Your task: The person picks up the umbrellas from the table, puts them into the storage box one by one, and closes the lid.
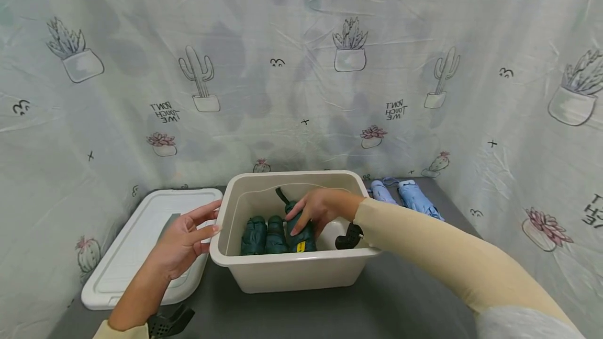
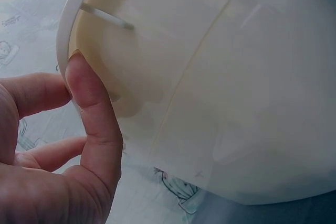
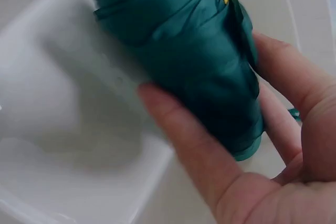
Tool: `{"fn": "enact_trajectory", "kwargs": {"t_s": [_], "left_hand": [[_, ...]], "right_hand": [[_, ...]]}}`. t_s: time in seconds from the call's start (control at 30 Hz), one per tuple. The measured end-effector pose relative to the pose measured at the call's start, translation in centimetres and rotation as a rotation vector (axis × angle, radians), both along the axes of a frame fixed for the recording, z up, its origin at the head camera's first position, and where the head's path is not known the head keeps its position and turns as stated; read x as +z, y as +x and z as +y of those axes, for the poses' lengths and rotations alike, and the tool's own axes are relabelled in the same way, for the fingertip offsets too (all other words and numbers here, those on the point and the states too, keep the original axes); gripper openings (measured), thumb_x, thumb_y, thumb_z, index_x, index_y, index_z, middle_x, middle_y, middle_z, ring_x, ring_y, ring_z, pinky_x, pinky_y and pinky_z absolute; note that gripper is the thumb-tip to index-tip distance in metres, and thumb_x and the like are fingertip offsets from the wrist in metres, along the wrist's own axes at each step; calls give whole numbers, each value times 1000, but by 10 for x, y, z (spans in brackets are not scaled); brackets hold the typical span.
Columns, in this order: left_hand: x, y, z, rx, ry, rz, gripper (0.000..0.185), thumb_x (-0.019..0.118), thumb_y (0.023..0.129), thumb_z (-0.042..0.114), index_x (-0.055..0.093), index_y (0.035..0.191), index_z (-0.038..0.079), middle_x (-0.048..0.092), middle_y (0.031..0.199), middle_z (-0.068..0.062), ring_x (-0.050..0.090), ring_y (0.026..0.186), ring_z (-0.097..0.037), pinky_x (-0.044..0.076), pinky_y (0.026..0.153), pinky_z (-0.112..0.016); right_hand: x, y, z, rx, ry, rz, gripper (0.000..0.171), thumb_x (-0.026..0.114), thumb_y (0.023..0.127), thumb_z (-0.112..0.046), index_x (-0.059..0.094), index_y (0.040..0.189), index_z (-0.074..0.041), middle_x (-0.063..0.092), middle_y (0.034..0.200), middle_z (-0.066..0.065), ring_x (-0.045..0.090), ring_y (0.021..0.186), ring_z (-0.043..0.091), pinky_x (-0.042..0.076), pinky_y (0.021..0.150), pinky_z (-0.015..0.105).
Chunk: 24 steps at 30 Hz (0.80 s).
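A cream plastic bin (image 1: 297, 275) stands in the middle of the head view. My right hand (image 1: 316, 211) reaches into it and grips a dark green folded umbrella (image 1: 301, 234) with a yellow tag; the right wrist view shows thumb and fingers on both sides of this umbrella (image 3: 194, 72). Two more dark green folded umbrellas, a left one (image 1: 253, 235) and a middle one (image 1: 275, 235), lie beside it in the bin. At the bin's left end, my left hand (image 1: 181, 239) pinches the rim, also seen in the left wrist view as the bin's rim (image 2: 64, 45).
A white lid (image 1: 136, 245) lies left of the bin on the dark grey tabletop (image 1: 400, 297). Behind the bin's right end lie a lavender folded umbrella (image 1: 382, 192) and a blue one (image 1: 416, 199). A plant-printed curtain (image 1: 301, 93) encloses the back and sides.
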<state>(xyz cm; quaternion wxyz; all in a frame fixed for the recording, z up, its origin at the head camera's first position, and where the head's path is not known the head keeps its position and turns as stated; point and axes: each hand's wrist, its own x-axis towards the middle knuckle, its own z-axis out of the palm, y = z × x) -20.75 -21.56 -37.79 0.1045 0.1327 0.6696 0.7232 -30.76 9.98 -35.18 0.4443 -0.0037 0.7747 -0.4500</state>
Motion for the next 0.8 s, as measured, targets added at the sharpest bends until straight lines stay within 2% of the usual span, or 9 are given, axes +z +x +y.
{"fn": "enact_trajectory", "kwargs": {"t_s": [0.17, 0.33, 0.5, 0.63, 0.8], "left_hand": [[-1, 0, -1, 3, 1, 0, 61, 60, 102, 5, 35, 158, 2, 58, 127, -4, 73, 107, -17, 64, 83, -37], [-1, -1, 1, -4, 0, -5, 61, 60, 103, 6, 35, 158, 2, 58, 127, -4, 73, 106, -17, 64, 83, -37], [-1, 0, 1, 0, -4, 0, 60, 59, 103, 5, 36, 158, 2, 57, 127, -4, 72, 106, -15, 64, 83, -36], [0, 1, 1, 5, -6, 4, 60, 60, 103, 5, 37, 158, 3, 57, 126, -4, 73, 106, -15, 64, 84, -37], [-1, 1, 0, 9, -6, -3, 59, 60, 103, 6, 38, 157, 4, 57, 126, -4, 73, 106, -16, 63, 84, -37]], "right_hand": [[-8, 1, -7, 22, -1, 14, 54, 79, 84, 5, 67, 135, -6, 61, 135, 16, 71, 105, 33, 62, 87, 54], [-14, 2, -10, 24, 47, 30, 50, 79, 83, 7, 71, 130, -8, 58, 142, 18, 72, 104, 33, 63, 85, 51], [-13, 0, -9, 59, 118, 47, 44, 79, 85, 5, 73, 126, -9, 54, 146, 18, 68, 112, 36, 63, 86, 51], [-12, 0, -8, 86, 137, 64, 42, 78, 86, 3, 73, 126, -9, 58, 141, 20, 63, 119, 36, 62, 87, 52], [-13, -1, -7, 80, 150, 62, 44, 76, 87, 4, 71, 129, -7, 62, 133, 22, 66, 114, 37, 63, 86, 51]]}}
